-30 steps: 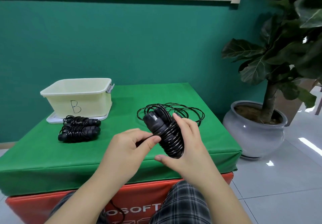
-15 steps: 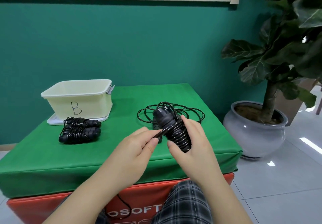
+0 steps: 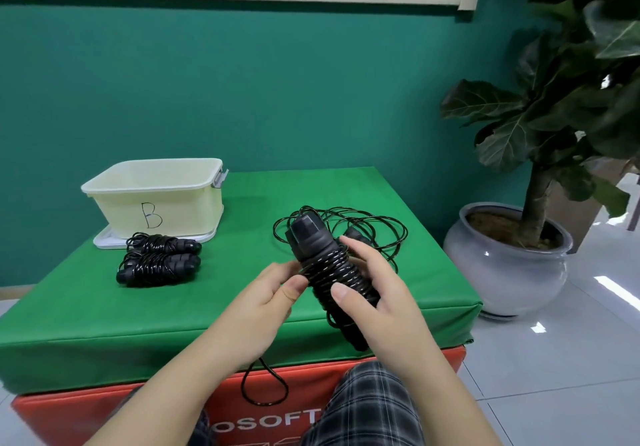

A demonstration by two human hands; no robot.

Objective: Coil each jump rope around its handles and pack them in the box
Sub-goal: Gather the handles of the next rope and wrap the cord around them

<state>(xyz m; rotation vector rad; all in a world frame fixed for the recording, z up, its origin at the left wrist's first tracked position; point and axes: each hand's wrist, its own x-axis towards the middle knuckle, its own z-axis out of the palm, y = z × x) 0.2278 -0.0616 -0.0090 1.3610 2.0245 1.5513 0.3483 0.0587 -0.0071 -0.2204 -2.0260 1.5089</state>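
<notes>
While the right hand curls around the paired jump rope handles, the left hand pinches springy, slippery cord at nine o'clock; grip the handles firmly.

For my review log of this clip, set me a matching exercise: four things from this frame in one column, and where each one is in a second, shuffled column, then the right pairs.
Things:
1. cream box marked B
2. two coiled jump ropes
3. half-coiled jump rope
4. loose rope loops

Places:
a. gripped in the right hand, cord pinched by the left hand
b. lying on the green mat just in front of the box
c. far left of the mat, standing on a white lid
d. spread on the mat behind the hands

Pairs: 1-c, 2-b, 3-a, 4-d
</notes>
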